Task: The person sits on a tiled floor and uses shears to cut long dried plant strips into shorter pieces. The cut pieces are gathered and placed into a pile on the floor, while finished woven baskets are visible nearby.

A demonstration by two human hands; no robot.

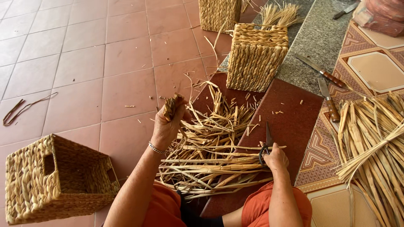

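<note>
Gripping a twisted straw bundle (171,105) raised in my left hand (167,126), I keep its ends clear; my right hand (275,157) closes around scissors (267,145) above the trimmings pile (210,147).

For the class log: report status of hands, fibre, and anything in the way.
Left hand shut on straw bundle. Right hand shut on scissors. Loose straw pile beneath; nothing between the hands.

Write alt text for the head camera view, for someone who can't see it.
A seated person's left hand grips a bunch of dried straw while the right hand holds scissors over a straw pile. Woven baskets and two knives lie around.
</note>
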